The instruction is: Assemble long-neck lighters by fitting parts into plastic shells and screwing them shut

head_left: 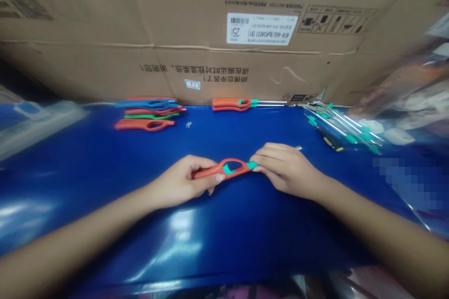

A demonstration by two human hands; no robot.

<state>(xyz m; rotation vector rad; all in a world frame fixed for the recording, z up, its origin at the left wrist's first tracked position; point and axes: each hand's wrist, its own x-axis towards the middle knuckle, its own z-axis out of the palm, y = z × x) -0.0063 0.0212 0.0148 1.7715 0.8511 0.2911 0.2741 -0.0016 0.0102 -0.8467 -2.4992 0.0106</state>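
Observation:
An orange long-neck lighter (234, 167) with a green trigger is held level above the blue table. My left hand (191, 178) is wrapped round its handle, thumb lying along the near side. At its other end, the fingers of my right hand (286, 167) pinch the lighter's nozzle by the green collar (251, 165). Most of the metal tube is hidden in that hand; a small shiny tip (298, 148) shows past the knuckles.
Several lighter bodies (150, 113) in orange, blue and green lie at the back left. Orange lighters with metal tubes (231, 104) rest against the cardboard box (196, 4). At the right are metal nozzles with green collars (345, 124) and a black-yellow screwdriver (329, 139).

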